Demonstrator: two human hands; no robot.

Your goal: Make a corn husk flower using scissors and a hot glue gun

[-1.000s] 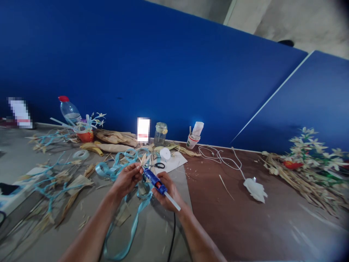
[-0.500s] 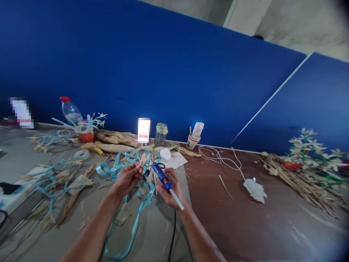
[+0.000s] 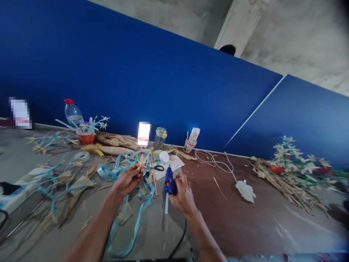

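Observation:
Between the fingertips of my left hand (image 3: pixel 130 180) is a small pale husk flower (image 3: pixel 142 160), its petals pointing up. My right hand (image 3: pixel 183 193) is wrapped round the handle of a blue glue gun (image 3: pixel 169 180). The gun's nozzle points away from me, and a white glue stick (image 3: pixel 166 203) sticks out of its back end. Its black cord (image 3: pixel 180 238) runs down toward the table's near edge. Light-blue ribbon (image 3: pixel 137 223) lies looped beneath and beside my left hand. Dark-handled scissors (image 3: pixel 159 168) rest just beyond the gun, partly covered.
Blue-wrapped flower stems (image 3: pixel 53 194) and a power strip (image 3: pixel 16 193) lie at left. Along the blue partition (image 3: pixel 163 87) stand a red-capped bottle (image 3: pixel 73 112), a glass jar (image 3: pixel 160 138) and a paper cup (image 3: pixel 189 145). A white cable (image 3: pixel 215 160) and dried stalks (image 3: pixel 289 185) occupy the right.
My right hand has moved the glue gun to the right, away from the flower, and turned it more upright in view. My left hand stays nearly in place. The view has tilted slightly.

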